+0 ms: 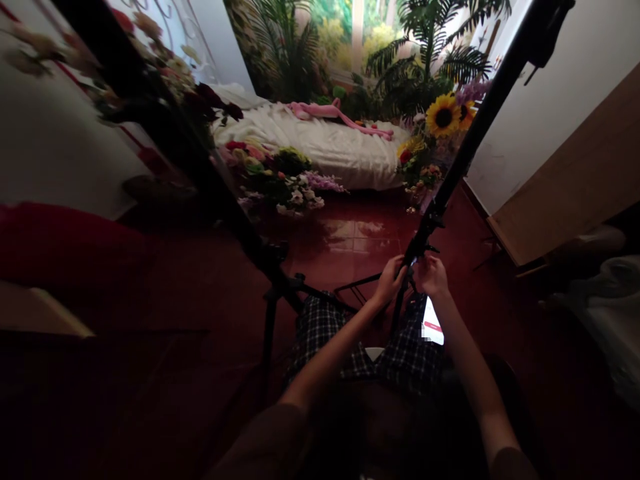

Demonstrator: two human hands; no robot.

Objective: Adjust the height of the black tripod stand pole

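Slim black stand pole (453,179), right of centre: left hand (390,281) gripping it; right hand (434,275) beside, grip unclear. Lit white-screened phone (433,320) on plaid-clad thigh (407,347), lower right, may slide if thigh shifts.

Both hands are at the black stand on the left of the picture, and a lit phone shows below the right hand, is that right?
Not quite, the stand is wrong: the head view shows the left hand and right hand at the black stand on the right. The lit phone does show below the right hand.
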